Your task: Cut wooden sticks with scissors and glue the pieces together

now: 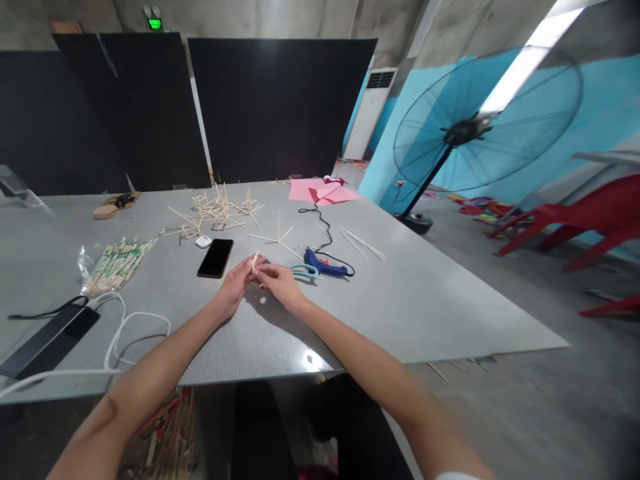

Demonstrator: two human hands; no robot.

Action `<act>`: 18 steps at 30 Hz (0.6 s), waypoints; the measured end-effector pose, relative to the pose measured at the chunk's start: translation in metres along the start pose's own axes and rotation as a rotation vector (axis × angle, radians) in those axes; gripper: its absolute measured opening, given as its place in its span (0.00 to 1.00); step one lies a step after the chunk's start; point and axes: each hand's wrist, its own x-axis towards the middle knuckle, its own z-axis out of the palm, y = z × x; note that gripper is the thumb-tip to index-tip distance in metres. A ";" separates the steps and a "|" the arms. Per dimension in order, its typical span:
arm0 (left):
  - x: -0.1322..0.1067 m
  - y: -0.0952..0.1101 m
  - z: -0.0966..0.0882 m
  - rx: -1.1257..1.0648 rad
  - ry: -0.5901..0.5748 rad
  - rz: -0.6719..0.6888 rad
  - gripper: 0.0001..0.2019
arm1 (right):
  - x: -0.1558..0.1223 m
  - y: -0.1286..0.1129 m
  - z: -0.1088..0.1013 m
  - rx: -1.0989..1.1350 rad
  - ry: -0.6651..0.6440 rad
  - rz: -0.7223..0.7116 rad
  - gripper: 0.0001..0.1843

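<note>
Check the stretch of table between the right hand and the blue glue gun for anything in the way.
A light-blue looped handle lies on the table between the right hand and the blue glue gun.

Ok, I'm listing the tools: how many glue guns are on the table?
1. The blue glue gun lies on the table, to the right of the right hand, beside the light-blue scissors. No other one shows.

Black panels stand behind the grey table. A fan fronts a blue wall. A red chair stands on grey floor.
</note>
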 end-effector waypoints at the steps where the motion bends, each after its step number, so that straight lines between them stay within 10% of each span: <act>1: 0.000 0.000 0.001 -0.004 -0.008 -0.001 0.28 | -0.001 0.000 -0.001 0.020 0.006 0.009 0.21; 18: -0.005 0.010 0.007 -0.042 -0.119 0.001 0.21 | -0.010 -0.019 -0.016 0.087 -0.024 0.034 0.22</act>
